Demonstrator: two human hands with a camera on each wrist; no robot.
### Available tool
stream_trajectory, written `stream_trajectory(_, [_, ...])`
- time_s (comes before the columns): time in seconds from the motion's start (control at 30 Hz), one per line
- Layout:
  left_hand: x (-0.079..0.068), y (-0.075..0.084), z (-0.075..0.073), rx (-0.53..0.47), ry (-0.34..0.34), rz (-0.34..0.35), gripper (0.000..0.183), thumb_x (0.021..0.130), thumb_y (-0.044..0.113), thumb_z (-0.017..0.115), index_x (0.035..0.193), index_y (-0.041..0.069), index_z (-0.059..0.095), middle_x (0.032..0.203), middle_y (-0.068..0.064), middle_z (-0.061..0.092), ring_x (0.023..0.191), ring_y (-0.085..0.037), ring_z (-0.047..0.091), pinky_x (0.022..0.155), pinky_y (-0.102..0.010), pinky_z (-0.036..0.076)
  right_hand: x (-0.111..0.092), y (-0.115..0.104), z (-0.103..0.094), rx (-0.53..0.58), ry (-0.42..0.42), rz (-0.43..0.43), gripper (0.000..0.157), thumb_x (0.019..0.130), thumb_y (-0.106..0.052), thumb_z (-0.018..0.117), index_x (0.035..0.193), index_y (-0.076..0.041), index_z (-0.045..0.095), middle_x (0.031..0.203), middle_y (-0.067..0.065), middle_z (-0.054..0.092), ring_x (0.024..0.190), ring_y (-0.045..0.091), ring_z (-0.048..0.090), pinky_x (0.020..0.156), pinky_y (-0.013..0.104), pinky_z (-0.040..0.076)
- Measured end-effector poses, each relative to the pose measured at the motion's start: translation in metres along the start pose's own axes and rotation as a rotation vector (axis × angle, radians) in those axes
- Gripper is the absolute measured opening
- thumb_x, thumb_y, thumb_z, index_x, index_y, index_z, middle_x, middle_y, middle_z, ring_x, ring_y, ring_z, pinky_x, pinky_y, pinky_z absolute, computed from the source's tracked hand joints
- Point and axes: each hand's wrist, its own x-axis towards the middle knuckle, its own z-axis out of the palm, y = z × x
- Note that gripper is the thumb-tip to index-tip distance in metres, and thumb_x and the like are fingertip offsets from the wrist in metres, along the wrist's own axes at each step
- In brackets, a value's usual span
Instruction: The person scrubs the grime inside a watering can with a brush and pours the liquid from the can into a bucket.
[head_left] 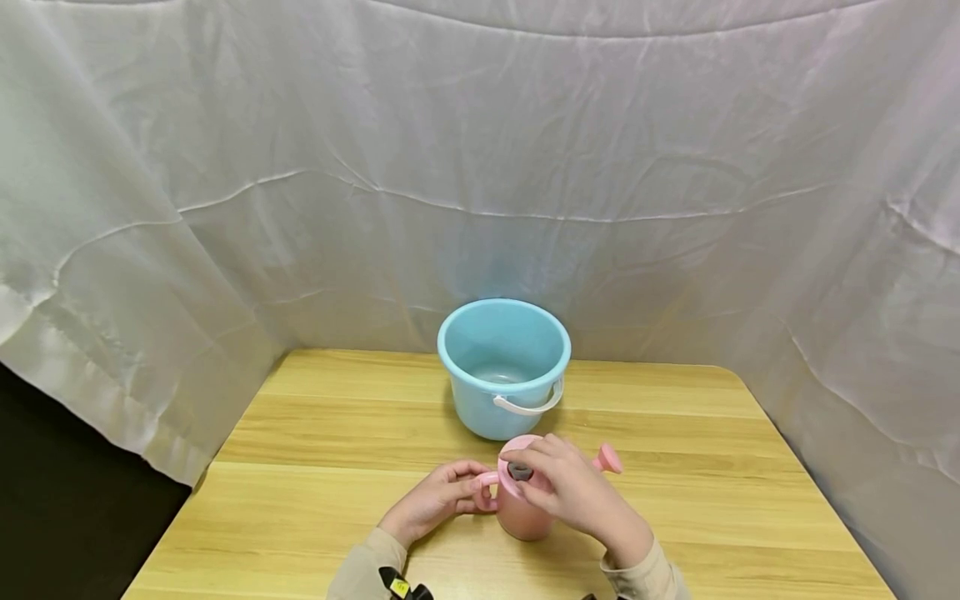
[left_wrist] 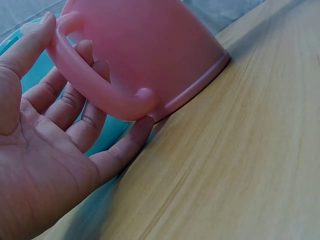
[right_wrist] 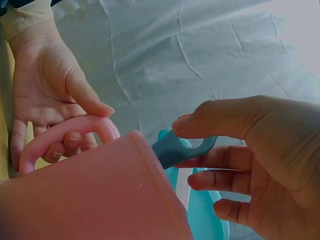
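A pink watering can (head_left: 525, 517) stands on the wooden table, its spout with a round rose (head_left: 608, 459) pointing right. My left hand (head_left: 438, 500) holds its loop handle (left_wrist: 95, 85), thumb at the upper end and some fingers through the loop, the little finger low beside the base. From the can's open top sticks out a dark grey-blue handle (right_wrist: 185, 150) with a hole in its end. My right hand (head_left: 573, 483) pinches this handle between thumb and index finger, the other fingers loosely bent beside it. The lower part of the grey-blue thing is hidden inside the can.
Just behind the watering can stands a light blue bucket (head_left: 457, 367) with a white handle (head_left: 528, 408) hanging down its front. A pale curtain (head_left: 480, 167) encloses the table (head_left: 300, 483) at the back and sides.
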Motion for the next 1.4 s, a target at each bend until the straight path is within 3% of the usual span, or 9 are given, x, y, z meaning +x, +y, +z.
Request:
stream_trajectory(0.2, [0.0,0.0,0.0,-0.003,0.001,0.001,0.023,0.1,0.019,0.053,0.12,0.009,0.059,0.088,0.001,0.068,0.101,-0.022,0.069,0.101,-0.046,0.052,0.001,0.0,0.0,-0.002,0.048,0.022,0.025,0.079,-0.018,0.077,0.104,-0.019,0.072,0.096,-0.009,0.066,0.083,0.007,0.054,0.071,0.024,0.046])
stream_trajectory(0.37, [-0.001,0.001,0.001,-0.007,0.004,-0.006,0.022,0.1,0.02,0.054,0.119,0.01,0.06,0.088,0.001,0.068,0.101,-0.021,0.069,0.1,-0.045,0.052,0.003,0.002,0.002,0.083,0.046,-0.009,0.024,0.082,-0.009,0.073,0.104,-0.014,0.07,0.089,-0.007,0.065,0.077,0.005,0.054,0.068,0.019,0.047])
stream_trajectory(0.63, [-0.001,0.001,0.001,0.001,0.012,-0.013,0.024,0.099,0.021,0.055,0.12,0.009,0.059,0.088,0.002,0.067,0.101,-0.021,0.069,0.1,-0.044,0.053,0.006,0.001,0.007,0.192,-0.014,-0.013,0.033,0.082,-0.003,0.072,0.114,-0.005,0.065,0.104,0.005,0.069,0.084,0.008,0.064,0.075,0.018,0.056])
stream_trajectory(1.07, [0.001,0.0,0.001,0.008,0.018,-0.01,0.027,0.1,0.02,0.054,0.122,0.005,0.058,0.089,0.001,0.067,0.101,-0.023,0.069,0.099,-0.044,0.053,0.007,0.001,0.015,0.148,-0.005,0.007,0.039,0.083,-0.01,0.075,0.12,-0.005,0.063,0.083,-0.004,0.06,0.079,0.005,0.052,0.074,0.019,0.05])
stream_trajectory(1.4, [0.001,-0.002,-0.001,0.004,0.018,-0.004,0.027,0.1,0.02,0.053,0.122,0.005,0.058,0.09,0.0,0.066,0.101,-0.022,0.069,0.1,-0.046,0.052,0.007,0.003,0.017,0.185,-0.023,0.042,0.031,0.085,-0.012,0.073,0.114,-0.008,0.063,0.085,-0.002,0.06,0.079,0.007,0.052,0.071,0.017,0.049])
